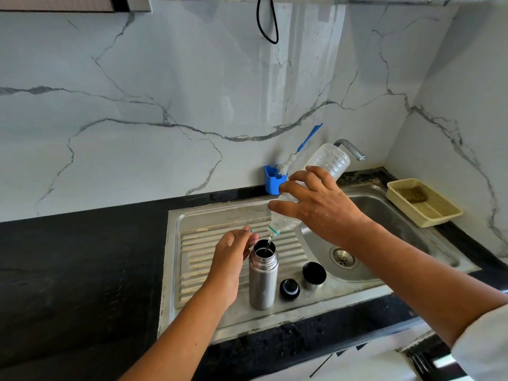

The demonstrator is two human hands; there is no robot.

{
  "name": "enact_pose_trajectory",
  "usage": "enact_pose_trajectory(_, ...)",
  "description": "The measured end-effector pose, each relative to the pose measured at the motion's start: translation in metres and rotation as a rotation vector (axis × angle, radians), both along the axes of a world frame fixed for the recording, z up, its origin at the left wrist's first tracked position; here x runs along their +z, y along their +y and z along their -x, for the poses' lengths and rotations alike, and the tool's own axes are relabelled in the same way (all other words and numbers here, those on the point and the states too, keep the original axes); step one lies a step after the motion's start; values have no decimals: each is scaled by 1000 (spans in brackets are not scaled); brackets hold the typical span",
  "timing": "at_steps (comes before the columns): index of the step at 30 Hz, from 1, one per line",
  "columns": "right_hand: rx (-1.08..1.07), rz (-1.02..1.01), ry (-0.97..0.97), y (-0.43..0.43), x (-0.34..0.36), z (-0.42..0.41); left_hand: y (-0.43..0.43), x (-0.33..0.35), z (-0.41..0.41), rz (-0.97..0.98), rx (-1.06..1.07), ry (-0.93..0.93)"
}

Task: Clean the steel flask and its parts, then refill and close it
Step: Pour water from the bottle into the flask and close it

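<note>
Pouring is under way over the sink: the right hand [316, 209] has its fingers and thumb wrapped round a clear ribbed plastic bottle [331, 158], tilted neck-down, and a thin stream of water [268, 243] falls from its green-ringed mouth into the steel flask [262, 279]. No label shows on the bottle, and the embossed mark [242, 214] at the back of the drainboard [192, 243] is too faint to read.

The flask stands upright and uncapped on the ribbed drainboard, near the counter's front edge. Its body is brushed silver with a stepped neck and a dark interior. The left hand [231, 258] hovers just beside its mouth, fingertips pinching a small green-edged piece [250, 230]; it cannot be told whether the hand touches the flask.

Just right of the flask sits a black stopper [289, 289], and beside that a steel cup lid [314, 274] standing mouth up.

The basin [384, 213] with its drain [342, 258] lies to the right, under a tap [353, 149] partly hidden by the bottle. At the counter's [82, 257] back edge a blue holder [272, 182] carries a bottle brush [287, 162]. A beige basket [439, 215] holding a brown scrubber [412, 194] sits in the back right corner. A black cord [268, 23] hangs on the marbled wall.
</note>
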State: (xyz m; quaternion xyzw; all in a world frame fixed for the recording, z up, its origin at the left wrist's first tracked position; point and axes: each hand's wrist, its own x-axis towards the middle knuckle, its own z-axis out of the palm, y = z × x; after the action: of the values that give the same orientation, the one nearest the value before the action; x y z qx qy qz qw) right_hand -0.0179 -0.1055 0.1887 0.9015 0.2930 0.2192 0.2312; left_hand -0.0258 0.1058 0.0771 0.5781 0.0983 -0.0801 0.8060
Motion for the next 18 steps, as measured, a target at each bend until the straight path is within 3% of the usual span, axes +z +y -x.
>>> enact_pose_trajectory(18, 117, 55, -75, 3, 6, -7, 2, 1, -1, -4, 6, -7)
